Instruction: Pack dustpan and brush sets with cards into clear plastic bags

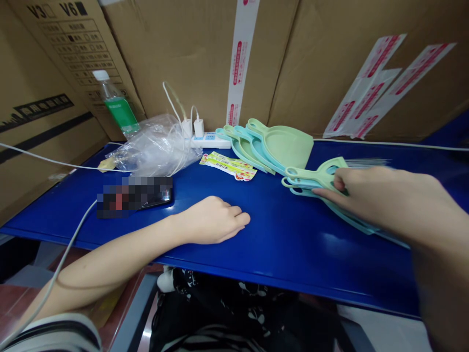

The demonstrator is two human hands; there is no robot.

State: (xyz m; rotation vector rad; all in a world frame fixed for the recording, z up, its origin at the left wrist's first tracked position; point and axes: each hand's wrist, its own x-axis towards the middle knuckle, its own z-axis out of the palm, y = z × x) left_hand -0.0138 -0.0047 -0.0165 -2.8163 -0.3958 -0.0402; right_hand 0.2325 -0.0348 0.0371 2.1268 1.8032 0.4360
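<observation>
My right hand [384,198] is at a stack of small plastic dustpans at the right of the table, its thumb and fingers closed on the upper light green dustpan [331,167]. A light blue dustpan [298,183] shows beneath it; the hand hides much of the stack. Beside it, towards the back, lies a fanned-out group of green and blue dustpans, with a green dustpan [287,144] on top. My left hand [216,220] rests on the blue table [278,244] in a loose fist, with nothing visible in it.
Yellow-green printed packets [229,165] lie before a white power strip [212,140] with chargers. At left are crumpled clear plastic [154,144], a green-labelled bottle [119,107] and a phone [157,193]. A white cable [69,249] crosses the table edge. Cardboard boxes [183,54] stand behind.
</observation>
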